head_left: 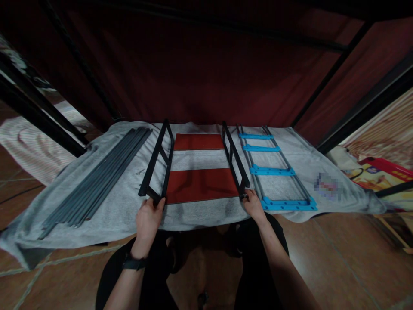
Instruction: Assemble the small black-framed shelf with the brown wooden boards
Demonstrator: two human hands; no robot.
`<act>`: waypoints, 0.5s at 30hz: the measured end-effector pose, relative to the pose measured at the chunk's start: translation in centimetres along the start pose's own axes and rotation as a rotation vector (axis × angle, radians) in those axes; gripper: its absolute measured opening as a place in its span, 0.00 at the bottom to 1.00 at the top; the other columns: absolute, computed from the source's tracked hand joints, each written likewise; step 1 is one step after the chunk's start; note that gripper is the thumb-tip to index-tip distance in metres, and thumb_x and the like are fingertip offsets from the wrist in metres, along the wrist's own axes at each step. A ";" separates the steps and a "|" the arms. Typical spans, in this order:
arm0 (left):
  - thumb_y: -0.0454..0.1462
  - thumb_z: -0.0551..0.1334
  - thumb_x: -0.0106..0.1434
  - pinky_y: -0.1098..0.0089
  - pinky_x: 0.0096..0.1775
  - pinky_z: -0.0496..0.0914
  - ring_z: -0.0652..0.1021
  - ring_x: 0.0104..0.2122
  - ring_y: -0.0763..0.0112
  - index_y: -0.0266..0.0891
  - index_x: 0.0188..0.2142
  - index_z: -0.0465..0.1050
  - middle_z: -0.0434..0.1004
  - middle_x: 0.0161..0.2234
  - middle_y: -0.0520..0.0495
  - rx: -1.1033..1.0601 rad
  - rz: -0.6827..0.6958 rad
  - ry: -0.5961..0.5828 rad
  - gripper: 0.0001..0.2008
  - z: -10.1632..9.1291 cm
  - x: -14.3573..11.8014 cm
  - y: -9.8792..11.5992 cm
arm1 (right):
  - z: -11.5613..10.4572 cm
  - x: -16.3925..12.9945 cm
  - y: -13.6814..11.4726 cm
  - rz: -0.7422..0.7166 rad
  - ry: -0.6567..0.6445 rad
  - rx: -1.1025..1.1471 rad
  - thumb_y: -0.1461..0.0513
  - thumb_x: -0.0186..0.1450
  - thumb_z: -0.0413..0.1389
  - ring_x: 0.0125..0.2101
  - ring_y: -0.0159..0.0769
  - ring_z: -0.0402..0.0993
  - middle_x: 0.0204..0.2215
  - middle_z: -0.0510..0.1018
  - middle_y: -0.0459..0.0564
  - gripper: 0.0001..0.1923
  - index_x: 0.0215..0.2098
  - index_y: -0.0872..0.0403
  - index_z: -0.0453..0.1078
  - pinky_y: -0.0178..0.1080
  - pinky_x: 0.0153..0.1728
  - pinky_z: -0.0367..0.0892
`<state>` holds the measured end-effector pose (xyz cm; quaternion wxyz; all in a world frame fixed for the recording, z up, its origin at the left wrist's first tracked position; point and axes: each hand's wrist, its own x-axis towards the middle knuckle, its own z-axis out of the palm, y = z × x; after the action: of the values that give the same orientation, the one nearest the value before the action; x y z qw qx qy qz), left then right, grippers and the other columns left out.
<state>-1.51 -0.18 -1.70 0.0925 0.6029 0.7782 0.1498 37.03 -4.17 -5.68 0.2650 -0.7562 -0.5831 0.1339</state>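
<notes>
Two black metal side frames stand on edge on the grey cloth. My left hand (148, 218) is closed around the near lower corner of the left black frame (153, 168). At the near end of the right black frame (237, 159), my right hand (254, 206) pinches its lower corner. Between the frames lie two flat orange-red boards: a larger near board (201, 185) and a smaller far board (198, 141), with a strip of cloth showing between them. Whether the boards are joined to the frames I cannot tell.
Grey metal tubes (97, 181) lie in a bundle on the left. Blue brackets (272, 171) with grey rods form a ladder shape on the right. The grey cloth (200, 219) hangs over the front edge. A dark red curtain (200, 69) closes off the back.
</notes>
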 end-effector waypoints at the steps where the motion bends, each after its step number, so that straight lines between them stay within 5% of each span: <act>1: 0.51 0.52 0.66 0.63 0.37 0.69 0.79 0.39 0.53 0.32 0.44 0.73 0.77 0.39 0.34 -0.015 -0.004 -0.015 0.24 0.0 0.0 -0.1 | 0.0 0.0 0.2 0.003 0.002 0.010 0.70 0.59 0.46 0.46 0.37 0.73 0.47 0.73 0.55 0.25 0.53 0.57 0.69 0.35 0.51 0.65; 5: 0.49 0.56 0.64 0.61 0.40 0.70 0.78 0.39 0.54 0.32 0.48 0.72 0.76 0.42 0.34 -0.089 -0.014 -0.040 0.24 -0.5 -1.0 -0.5 | 0.2 0.0 0.9 0.031 0.041 -0.005 0.72 0.59 0.47 0.44 0.37 0.73 0.45 0.73 0.56 0.25 0.53 0.58 0.69 0.36 0.50 0.65; 9: 0.47 0.54 0.65 0.58 0.44 0.71 0.77 0.40 0.56 0.36 0.49 0.73 0.74 0.43 0.37 -0.193 0.046 0.152 0.21 -0.7 -3.9 0.5 | 0.4 0.2 1.4 0.039 0.062 0.009 0.73 0.59 0.47 0.44 0.36 0.74 0.43 0.73 0.56 0.22 0.50 0.58 0.71 0.35 0.49 0.66; 12: 0.46 0.55 0.65 0.62 0.40 0.73 0.77 0.38 0.61 0.37 0.44 0.74 0.74 0.40 0.40 -0.481 0.232 0.091 0.18 0.2 -5.7 4.4 | 0.5 0.6 1.7 0.063 0.059 0.031 0.73 0.60 0.49 0.42 0.35 0.74 0.41 0.75 0.55 0.19 0.45 0.57 0.72 0.34 0.47 0.66; 15: 0.42 0.56 0.65 0.64 0.44 0.73 0.77 0.41 0.65 0.39 0.48 0.72 0.74 0.44 0.42 -0.697 0.443 -0.048 0.15 2.2 -6.0 10.8 | 0.4 1.0 1.8 0.073 0.037 0.074 0.72 0.59 0.50 0.42 0.36 0.74 0.39 0.77 0.53 0.15 0.41 0.55 0.73 0.34 0.45 0.65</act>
<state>10.54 -3.26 -0.30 0.2745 0.6919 0.5298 0.4065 38.57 -3.40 -6.92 0.2985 -0.7691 -0.5447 0.1508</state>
